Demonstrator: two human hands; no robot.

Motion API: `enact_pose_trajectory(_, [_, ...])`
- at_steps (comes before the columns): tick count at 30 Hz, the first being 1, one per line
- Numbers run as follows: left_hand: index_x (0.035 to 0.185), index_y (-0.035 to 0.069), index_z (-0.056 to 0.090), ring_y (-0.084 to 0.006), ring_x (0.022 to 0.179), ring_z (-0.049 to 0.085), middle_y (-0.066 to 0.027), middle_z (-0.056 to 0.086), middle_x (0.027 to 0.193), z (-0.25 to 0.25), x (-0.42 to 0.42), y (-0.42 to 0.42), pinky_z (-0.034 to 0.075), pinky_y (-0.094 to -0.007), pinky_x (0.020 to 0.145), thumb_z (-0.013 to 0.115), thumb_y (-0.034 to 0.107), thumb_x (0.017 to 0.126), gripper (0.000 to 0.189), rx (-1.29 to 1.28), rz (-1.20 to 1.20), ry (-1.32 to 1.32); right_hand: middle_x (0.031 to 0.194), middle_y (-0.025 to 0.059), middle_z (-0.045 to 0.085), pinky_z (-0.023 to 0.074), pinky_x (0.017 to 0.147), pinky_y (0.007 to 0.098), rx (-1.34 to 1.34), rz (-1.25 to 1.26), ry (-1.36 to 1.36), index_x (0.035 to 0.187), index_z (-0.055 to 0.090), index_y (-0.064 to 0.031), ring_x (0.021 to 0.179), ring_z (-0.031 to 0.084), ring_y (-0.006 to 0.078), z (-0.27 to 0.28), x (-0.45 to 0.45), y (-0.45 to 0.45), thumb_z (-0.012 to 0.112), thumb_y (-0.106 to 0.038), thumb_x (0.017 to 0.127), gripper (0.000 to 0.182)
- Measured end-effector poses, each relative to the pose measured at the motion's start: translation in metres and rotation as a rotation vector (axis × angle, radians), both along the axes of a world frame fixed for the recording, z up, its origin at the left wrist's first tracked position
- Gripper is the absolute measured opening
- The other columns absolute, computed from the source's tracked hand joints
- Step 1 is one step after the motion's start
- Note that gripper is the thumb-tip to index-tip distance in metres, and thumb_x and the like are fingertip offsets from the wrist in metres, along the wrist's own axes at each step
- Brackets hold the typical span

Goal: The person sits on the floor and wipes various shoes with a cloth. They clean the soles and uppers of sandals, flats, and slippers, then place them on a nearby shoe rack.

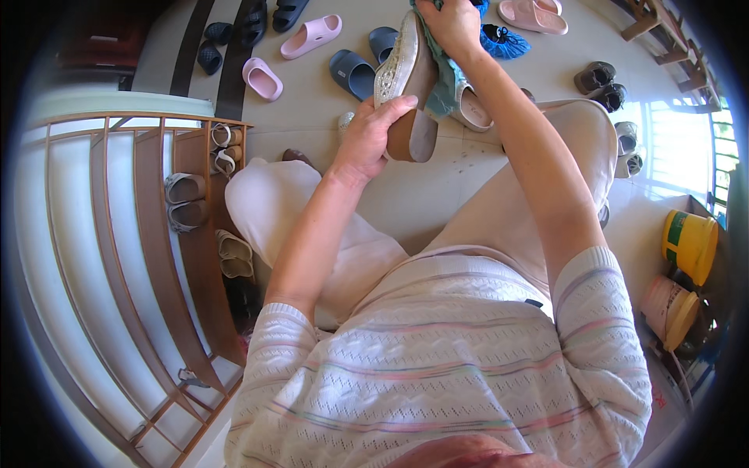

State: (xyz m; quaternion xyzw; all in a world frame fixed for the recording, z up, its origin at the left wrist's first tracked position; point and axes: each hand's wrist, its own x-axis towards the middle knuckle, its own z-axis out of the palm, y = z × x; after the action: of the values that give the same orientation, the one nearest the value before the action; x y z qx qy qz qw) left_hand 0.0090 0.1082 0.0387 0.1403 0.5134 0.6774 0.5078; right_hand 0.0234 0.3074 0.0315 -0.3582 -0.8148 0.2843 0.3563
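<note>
My left hand (366, 140) grips a white openwork shoe (398, 70) near its heel, thumb across the brown sole. The shoe is tipped on its side, its sole turned to the right and its toe pointing away from me. A green cloth (443, 82) is bunched in my right hand (453, 26) and lies against the toe end of the sole. Its lower part hangs down over a pale shoe (475, 108) on the floor. Part of another white shoe (345, 123) shows behind my left wrist.
Pink slippers (311, 36), dark blue slippers (352, 73), blue shoe covers (504, 42) and dark shoes (611, 95) lie about the tiled floor. A wooden shoe rack (199, 263) stands at left. On the right are a yellow bucket (690, 245) and a pink bucket (667, 307).
</note>
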Motion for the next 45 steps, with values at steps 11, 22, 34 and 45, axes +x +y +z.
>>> enact_pose_trajectory(11, [0.101, -0.002, 0.056, -0.0180, 0.070, 0.062, -0.0114, 0.063, 0.084, -0.002, -0.001, -0.006, 0.051, -0.0280, 0.063, 0.053, 0.020, 0.084, 0.028, -0.069, -0.072, 0.051, 0.074, 0.0167, 0.062, 0.0482, 0.063, 0.0425, 0.091, 0.010, 0.008, 0.083, 0.061, -0.0042, 0.069, 0.059, 0.0366, -0.020, 0.012, -0.026, 0.061, -0.020, 0.073, 0.018])
enact_pose_trajectory(22, [0.107, -0.005, 0.052, -0.0210, 0.082, 0.061, -0.0157, 0.062, 0.091, -0.011, -0.016, -0.009, 0.050, -0.0311, 0.071, 0.051, 0.026, 0.084, 0.039, 0.004, -0.141, -0.254, 0.075, 0.0179, 0.062, 0.0483, 0.064, 0.0405, -0.404, 0.005, 0.253, 0.084, 0.061, -0.0031, 0.070, 0.060, 0.0349, 0.004, 0.055, 0.007, 0.061, -0.021, 0.073, 0.021])
enact_pose_trajectory(34, [0.108, -0.004, 0.052, -0.0176, 0.077, 0.061, -0.0118, 0.062, 0.088, 0.008, 0.003, -0.016, 0.050, -0.0296, 0.067, 0.059, 0.019, 0.078, 0.039, 0.006, -0.304, -0.004, 0.077, 0.0231, 0.060, 0.0466, 0.066, 0.0404, -0.142, -0.061, 0.009, 0.084, 0.061, -0.0012, 0.074, 0.058, 0.0391, -0.025, 0.036, 0.027, 0.057, -0.025, 0.073, 0.026])
enact_pose_trajectory(45, [0.113, -0.009, 0.041, -0.0253, 0.068, 0.054, -0.0221, 0.050, 0.093, -0.008, -0.017, -0.019, 0.044, -0.0334, 0.050, 0.039, 0.044, 0.083, 0.061, 0.276, -0.272, -0.525, 0.060, 0.0096, 0.057, 0.0448, 0.051, 0.0341, -0.315, 0.023, 0.350, 0.077, 0.058, 0.0005, 0.054, 0.056, 0.0198, 0.039, 0.070, -0.008, 0.058, -0.015, 0.077, 0.016])
